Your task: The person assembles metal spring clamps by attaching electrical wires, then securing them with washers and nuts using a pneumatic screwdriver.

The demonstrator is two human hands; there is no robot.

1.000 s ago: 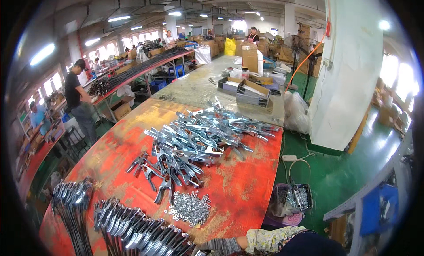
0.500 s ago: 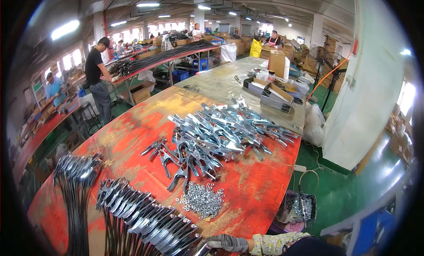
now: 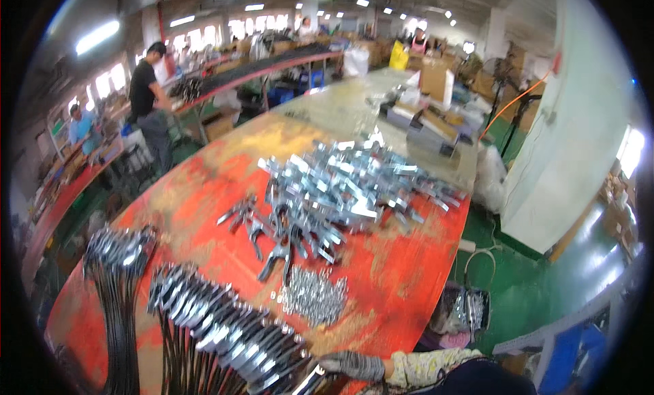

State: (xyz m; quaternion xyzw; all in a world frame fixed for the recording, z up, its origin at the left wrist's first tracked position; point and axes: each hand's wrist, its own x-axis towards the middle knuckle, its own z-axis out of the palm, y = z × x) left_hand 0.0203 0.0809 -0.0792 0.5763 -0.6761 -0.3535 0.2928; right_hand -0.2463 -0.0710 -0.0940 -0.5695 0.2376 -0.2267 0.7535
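Note:
My right hand, in a grey work glove, is at the lower edge with its fingers curled round a shiny metal spring clamp; the lower part of that clamp is cut off. Just left of it lies a long slanting row of spring clamps on black rods. A second bundle of clamps with black rods is farther left. Ahead of the hand sit a heap of small metal nuts and a large pile of loose spring clamps. My left hand is out of sight.
The worn red table ends at the right above a green floor, where a bin of metal parts stands. Grey boxes are on the far end. A white pillar rises at right; a person in black stands far left.
The view has shifted slightly and blurred. My right hand has risen a little in the picture, with more of the metal clamp showing at its fingers.

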